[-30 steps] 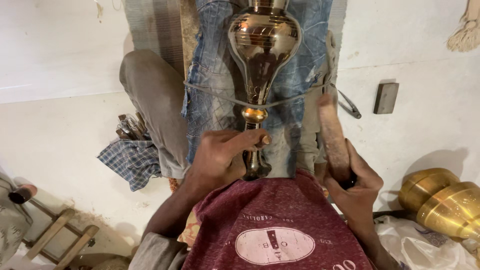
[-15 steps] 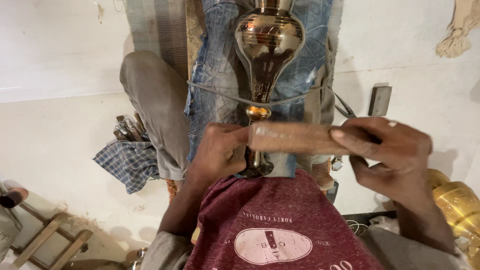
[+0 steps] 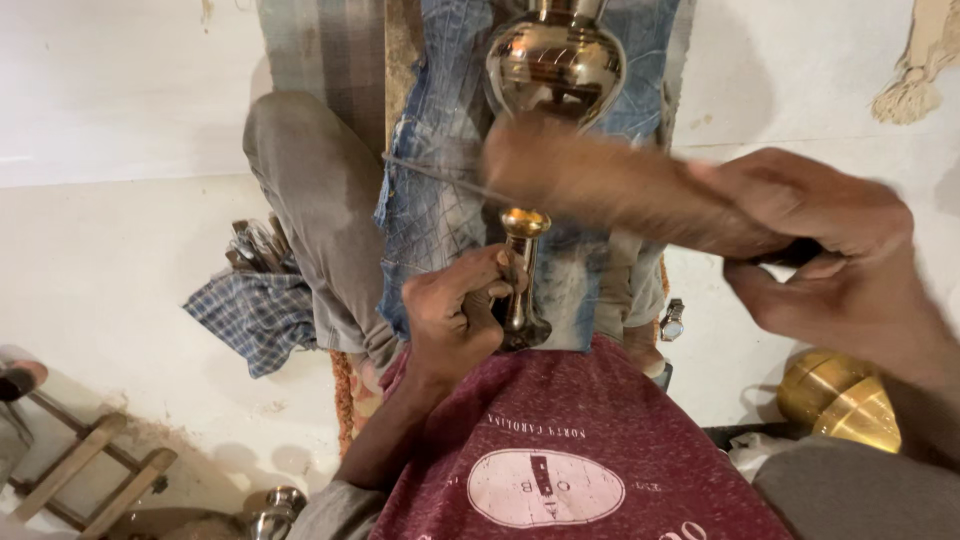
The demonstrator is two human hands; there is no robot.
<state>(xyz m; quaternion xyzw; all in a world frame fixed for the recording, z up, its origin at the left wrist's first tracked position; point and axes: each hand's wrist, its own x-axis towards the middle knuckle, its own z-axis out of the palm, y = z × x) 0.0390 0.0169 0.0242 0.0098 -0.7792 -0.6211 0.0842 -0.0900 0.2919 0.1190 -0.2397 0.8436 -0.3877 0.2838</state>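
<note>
since the frame half a second back, the right hand (image 3: 840,260) has swung its wooden stick (image 3: 610,185) higher and further right, so that the stick now shows as a brown blur across the neck of the brass vessel (image 3: 556,65) instead of lying level just above the left hand (image 3: 455,315). that left hand has hardly shifted: its fingers are closed around the slim brass stem (image 3: 520,275) below the vessel's round body, thumb side pressed against the metal. the right hand is curled tight about the dark end of the stick, knuckles up. the vessel stands upright along the middle of a strip of blue denim cloth (image 3: 435,190), its bulb near the cloth's far end and its flared foot at the near end, just at the edge of the maroon shirt (image 3: 560,450). a bent knee in grey trousers (image 3: 310,190) lies beside the cloth's left edge, with a checked rag (image 3: 255,315) and some small tools just beyond it on the pale floor (image 3: 100,270). two more brass pieces (image 3: 840,400) sit low on the right, near the right wrist, and a wooden frame (image 3: 90,470) lies at the lower left corner.
</note>
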